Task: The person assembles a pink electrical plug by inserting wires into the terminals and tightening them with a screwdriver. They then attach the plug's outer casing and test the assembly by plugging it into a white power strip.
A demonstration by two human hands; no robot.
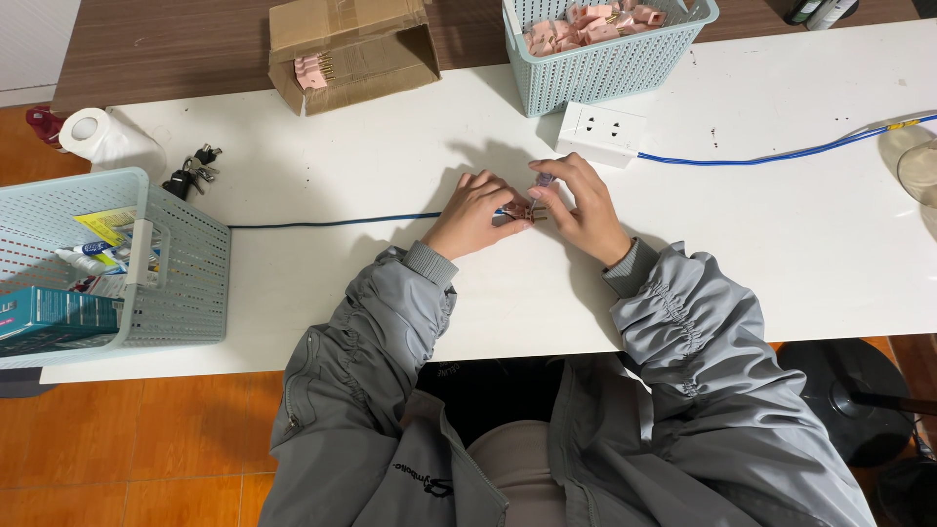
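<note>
Pink plug (520, 210) pinched between both hands, left hand (475, 212), right hand (584, 207), cardboard box (351, 49) behind, teal basket (605, 44) beside it

Between my left hand (475, 213) and right hand (584, 207) I saw a small pink plastic plug (522, 210) with dull brass-looking metal prongs. Under them the white tabletop (390, 293) looked smooth and matt. Just beyond my right hand sat a glossy white plastic socket block (601, 134); further off, a perforated plastic basket (595, 68).
</note>
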